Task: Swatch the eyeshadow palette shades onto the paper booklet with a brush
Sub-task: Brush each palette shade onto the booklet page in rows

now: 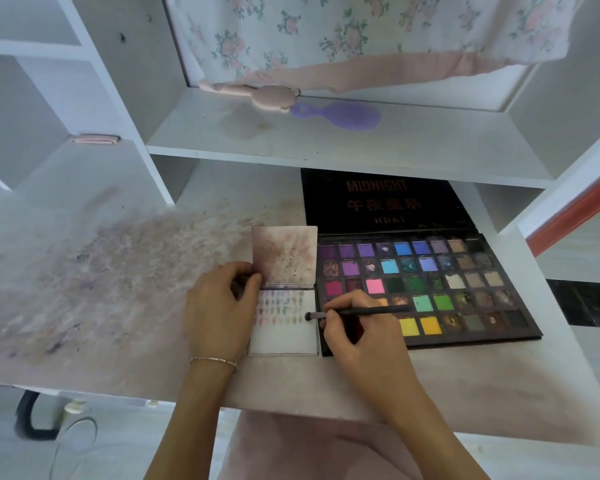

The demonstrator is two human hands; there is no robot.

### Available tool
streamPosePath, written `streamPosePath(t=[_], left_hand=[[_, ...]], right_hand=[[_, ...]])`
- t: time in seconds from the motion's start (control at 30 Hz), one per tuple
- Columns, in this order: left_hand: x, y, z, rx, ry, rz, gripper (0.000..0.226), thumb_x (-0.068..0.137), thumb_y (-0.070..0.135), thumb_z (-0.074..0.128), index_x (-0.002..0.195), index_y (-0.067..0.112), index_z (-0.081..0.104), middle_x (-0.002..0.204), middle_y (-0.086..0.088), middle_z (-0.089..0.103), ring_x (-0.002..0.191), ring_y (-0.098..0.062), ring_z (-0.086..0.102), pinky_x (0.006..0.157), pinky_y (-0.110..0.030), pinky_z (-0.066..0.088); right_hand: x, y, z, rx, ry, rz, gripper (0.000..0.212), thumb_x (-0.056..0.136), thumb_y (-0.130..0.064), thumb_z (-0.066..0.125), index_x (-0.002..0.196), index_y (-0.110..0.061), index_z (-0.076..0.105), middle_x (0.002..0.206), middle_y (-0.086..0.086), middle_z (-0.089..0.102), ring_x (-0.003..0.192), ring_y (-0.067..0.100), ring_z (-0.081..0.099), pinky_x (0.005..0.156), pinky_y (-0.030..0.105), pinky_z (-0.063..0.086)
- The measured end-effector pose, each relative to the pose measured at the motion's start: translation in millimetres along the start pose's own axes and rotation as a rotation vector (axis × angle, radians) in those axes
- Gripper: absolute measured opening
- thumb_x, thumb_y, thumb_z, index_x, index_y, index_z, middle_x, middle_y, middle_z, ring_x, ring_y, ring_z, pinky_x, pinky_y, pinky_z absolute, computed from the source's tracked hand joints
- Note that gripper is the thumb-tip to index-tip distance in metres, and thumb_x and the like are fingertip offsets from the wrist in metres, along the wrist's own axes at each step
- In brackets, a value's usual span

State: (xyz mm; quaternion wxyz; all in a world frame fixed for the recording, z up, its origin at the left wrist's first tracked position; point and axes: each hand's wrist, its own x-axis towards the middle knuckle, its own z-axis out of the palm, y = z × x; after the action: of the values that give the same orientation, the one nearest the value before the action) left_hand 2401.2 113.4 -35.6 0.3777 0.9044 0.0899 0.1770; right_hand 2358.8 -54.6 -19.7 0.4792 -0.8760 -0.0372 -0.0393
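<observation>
Two bare hands work on the stained white worktop [84, 271]. Right hand [357, 332] fingers pinch a thin black brush [361, 311], its tip touching the small white paper booklet [284, 337] beside rows of colour swatches. Left hand [219, 310] fingers grip the booklet's left edge. Just right lies the open black multicolour eyeshadow palette [440, 282].

A white surface [84, 289], smeared with purplish powder stains, stands under a white shelf [326, 143]. White cubbies [42, 81] rise at far left. A floral curtain [343, 32] hangs at the far side. Pale floor [125, 445] lies below.
</observation>
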Motion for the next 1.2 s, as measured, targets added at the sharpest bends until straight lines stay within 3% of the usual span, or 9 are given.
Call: streamPosePath(t=[0.2,0.33,0.5,0.63,0.8,1.07,1.2], left_hand=[[-0.5,3.4,-1.1,0.009,-0.008,-0.005,0.005,0.080,0.018,0.065,0.084,0.018,0.068,0.076,0.005,0.061,0.075,-0.022,0.056,0.072,-0.038,0.045],[-0.7,3.6,-1.5,0.011,-0.013,-0.008,0.005,0.081,0.019,0.064,0.085,0.018,0.068,0.076,0.004,0.062,0.075,-0.021,0.055,0.071,-0.037,0.045],[-0.8,3.9,-1.5,0.015,-0.015,-0.008,0.006,0.081,0.019,0.064,0.085,0.018,0.068,0.078,0.001,0.064,0.076,-0.022,0.055,0.072,-0.039,0.045],[-0.6,3.7,-1.1,0.018,-0.017,-0.008,0.005,0.081,0.020,0.064,0.084,0.019,0.068,0.077,0.003,0.063,0.075,-0.022,0.056,0.071,-0.039,0.046],[-0.7,2.6,-0.8,0.019,-0.011,-0.008,0.006,0.081,0.020,0.064,0.085,0.018,0.068,0.078,0.002,0.064,0.075,-0.022,0.056,0.071,-0.038,0.046],[-0.9,1.8,0.0,0.019,-0.009,-0.014,0.007,0.081,0.020,0.064,0.086,0.018,0.068,0.080,0.001,0.065,0.076,-0.021,0.056,0.073,-0.039,0.045],[-0.8,1.8,-0.4,0.018,-0.017,-0.023,0.007,0.081,0.020,0.063,0.086,0.019,0.068,0.079,0.001,0.065,0.076,-0.022,0.056,0.073,-0.039,0.045]], right_hand=[[0.8,-0.3,-0.9,-0.048,-0.012,-0.005,0.028,0.082,-0.016,0.058,0.072,-0.038,0.045,0.075,-0.011,0.056,0.072,0.005,0.052,0.062,0.021,0.040],[1.9,0.4,0.6,-0.055,-0.001,-0.006,0.021,0.083,-0.016,0.057,0.076,-0.033,0.049,0.076,-0.010,0.057,0.072,0.005,0.054,0.062,0.023,0.045],[1.7,1.4,0.7,-0.073,-0.008,-0.030,0.032,0.083,-0.015,0.057,0.072,-0.041,0.042,0.076,-0.011,0.056,0.074,0.006,0.053,0.063,0.024,0.044],[2.1,1.9,1.6,-0.077,-0.001,-0.034,0.022,0.083,-0.015,0.056,0.078,-0.034,0.047,0.078,-0.010,0.056,0.076,0.009,0.054,0.065,0.029,0.047],[1.6,1.3,0.9,-0.093,-0.016,-0.054,0.033,0.083,-0.016,0.057,0.073,-0.043,0.041,0.077,-0.014,0.054,0.077,0.008,0.052,0.066,0.029,0.046],[1.2,3.6,2.1,-0.088,-0.005,-0.061,0.019,0.083,-0.017,0.056,0.078,-0.034,0.049,0.080,-0.010,0.056,0.077,0.007,0.053,0.066,0.030,0.047],[1.6,4.4,2.2,0.000,0.120,-0.119,0.015,0.085,-0.020,0.052,0.083,-0.034,0.052,0.082,-0.017,0.053,0.079,0.004,0.052,0.068,0.014,0.042]])
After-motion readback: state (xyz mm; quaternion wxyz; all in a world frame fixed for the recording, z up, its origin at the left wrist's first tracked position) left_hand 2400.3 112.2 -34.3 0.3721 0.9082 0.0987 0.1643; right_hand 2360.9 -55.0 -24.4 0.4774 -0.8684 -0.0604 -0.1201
